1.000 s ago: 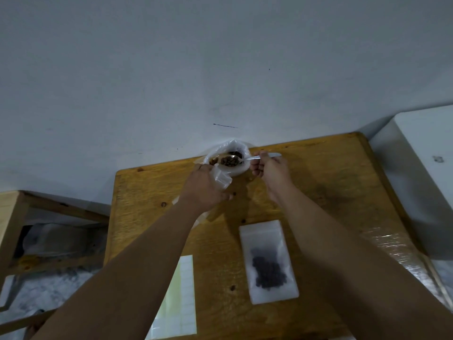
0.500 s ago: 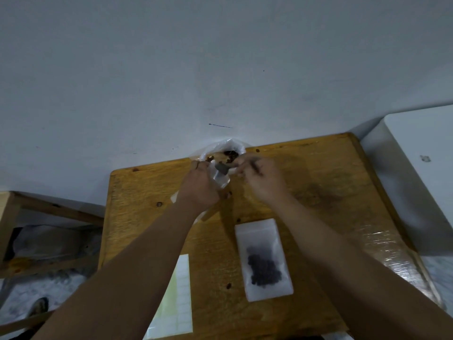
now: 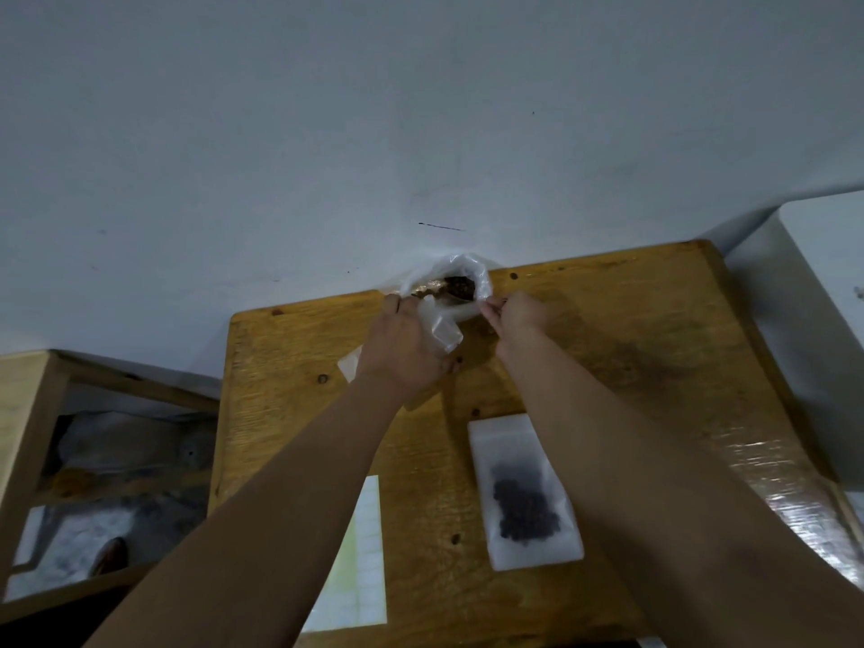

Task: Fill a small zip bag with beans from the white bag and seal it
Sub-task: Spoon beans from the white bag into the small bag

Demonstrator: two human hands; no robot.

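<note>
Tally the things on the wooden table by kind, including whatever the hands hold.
white bag: 1
zip bags: 2 (held zip bag in the left hand; filled zip bag lying flat)
spoon: 1, pinched by the right hand, mostly hidden
gridded sheet: 1
Total: 5

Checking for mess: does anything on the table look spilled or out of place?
Nothing clearly. A few dark specks on the wooden table could be stray beans or wood knots; too small to tell. The filled zip bag lies flat.
</note>
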